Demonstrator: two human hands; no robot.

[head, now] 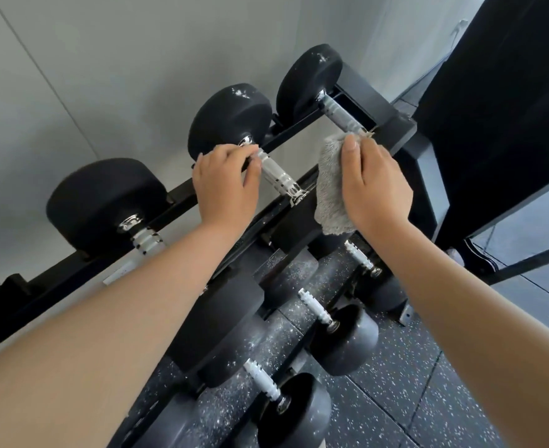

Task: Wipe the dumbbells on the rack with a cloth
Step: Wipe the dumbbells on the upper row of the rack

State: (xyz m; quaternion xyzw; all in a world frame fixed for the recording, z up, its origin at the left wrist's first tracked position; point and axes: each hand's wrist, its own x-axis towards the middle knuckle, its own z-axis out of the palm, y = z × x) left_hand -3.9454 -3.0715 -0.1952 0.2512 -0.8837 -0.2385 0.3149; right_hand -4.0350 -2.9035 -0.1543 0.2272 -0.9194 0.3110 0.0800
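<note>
On the upper tier of the black rack [299, 127], a grey cloth [329, 189] was held against the near end of the handle of the rightmost dumbbell [341, 116]. The cloth was pinched by the right hand [373, 185] between thumb and curled fingers, and most of it hung loose below the hand. The handle of the second dumbbell [278, 174], just to the left, was gripped by the left hand [226, 182] at its far end, with the fingers wrapped round the chrome.

Several risks could be judged from this position. The hanging cloth could be caught on the ridged collar of the second dumbbell, since it dangled just beside it. If the second dumbbell were rolled by the left hand, fingers could be trapped between handle and rail. The pale marks on the far heads could easily be missed, because only the handle was being reached. More dumbbells [341, 337] on the lower tier were untouched.
</note>
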